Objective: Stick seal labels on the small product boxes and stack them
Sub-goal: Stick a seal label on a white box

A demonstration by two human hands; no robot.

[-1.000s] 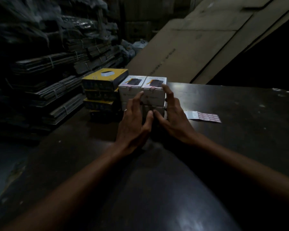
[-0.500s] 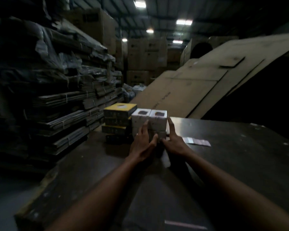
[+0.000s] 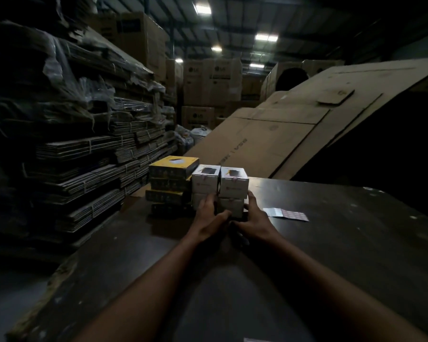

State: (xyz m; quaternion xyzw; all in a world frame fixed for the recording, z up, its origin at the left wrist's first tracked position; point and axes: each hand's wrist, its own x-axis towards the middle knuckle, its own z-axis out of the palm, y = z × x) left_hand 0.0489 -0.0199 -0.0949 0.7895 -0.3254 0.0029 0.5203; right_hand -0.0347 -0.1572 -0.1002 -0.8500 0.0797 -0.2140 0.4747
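both the left hand (image 3: 209, 219) and the right hand (image 3: 253, 217) pressed flat, fingers straight, against the white boxes (image 3: 219, 191), squaring the stack. next probably called for a label from the label sheet (image 3: 286, 214) at three o'clock.

Four white boxes (image 3: 220, 191), four yellow boxes (image 3: 171, 183), one label sheet (image 3: 286, 214), two hands (image 3: 232, 218)

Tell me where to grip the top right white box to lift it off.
Pinch the top right white box from above across its near and far faces: its left side sits close against the neighbouring white box, leaving little room for fingers there.
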